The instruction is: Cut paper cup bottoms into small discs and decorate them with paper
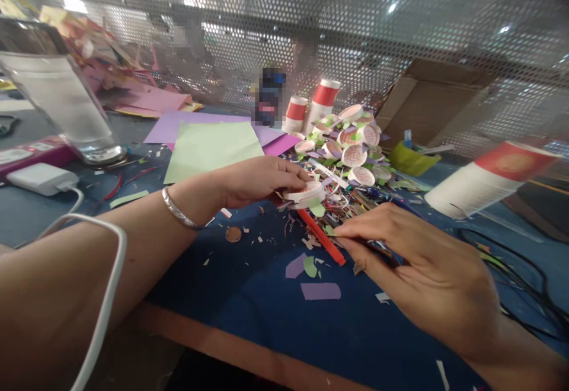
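My left hand (pixel 262 180), with a silver bracelet on its wrist, pinches a low round cut paper-cup piece (pixel 306 193) with a red and white pattern, held just above the blue table cover (pixel 249 296). My right hand (pixel 422 260) lies lower right, fingers pressed together on a small green paper scrap (pixel 329 231) among the cuttings. A red stick or pen (pixel 320 237) lies slantwise between the two hands. Behind them is a heap of similar cut cup pieces (pixel 353 148) mixed with green and purple paper bits.
Green paper sheet (pixel 208 148) and purple paper sheets lie behind. Stacked red and white paper cups (pixel 323 103) stand at the back, one stack (pixel 489 180) lies at right. A glass container (pixel 66 106), white charger (pixel 40 178) with cable, cardboard box (pixel 427 103), perforated metal wall.
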### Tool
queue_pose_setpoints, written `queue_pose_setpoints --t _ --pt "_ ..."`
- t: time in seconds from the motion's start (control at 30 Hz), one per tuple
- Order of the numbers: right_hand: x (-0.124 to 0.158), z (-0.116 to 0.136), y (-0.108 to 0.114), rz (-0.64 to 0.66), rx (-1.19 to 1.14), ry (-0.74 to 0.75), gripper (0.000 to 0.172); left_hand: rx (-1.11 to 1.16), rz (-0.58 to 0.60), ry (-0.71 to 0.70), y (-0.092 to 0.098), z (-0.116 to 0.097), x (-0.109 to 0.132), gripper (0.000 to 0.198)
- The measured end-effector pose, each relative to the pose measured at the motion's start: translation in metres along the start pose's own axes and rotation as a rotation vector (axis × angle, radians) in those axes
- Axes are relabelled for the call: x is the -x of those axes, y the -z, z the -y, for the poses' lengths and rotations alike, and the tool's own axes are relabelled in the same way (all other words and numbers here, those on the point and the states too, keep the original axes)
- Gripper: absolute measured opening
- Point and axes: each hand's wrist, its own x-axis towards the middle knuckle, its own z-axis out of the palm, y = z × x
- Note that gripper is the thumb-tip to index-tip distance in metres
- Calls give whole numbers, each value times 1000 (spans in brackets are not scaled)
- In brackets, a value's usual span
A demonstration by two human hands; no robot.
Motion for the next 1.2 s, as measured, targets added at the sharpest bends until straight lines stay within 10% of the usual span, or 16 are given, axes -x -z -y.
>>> queue_pose_setpoints --t 0.7,1.2 --pt "1 -4 -8 428 -82 89 19 35 -18 16 -1 2 -1 13" --pt "-2 -2 1 219 -167 -34 10 42 -22 14 0 2 -2 14"
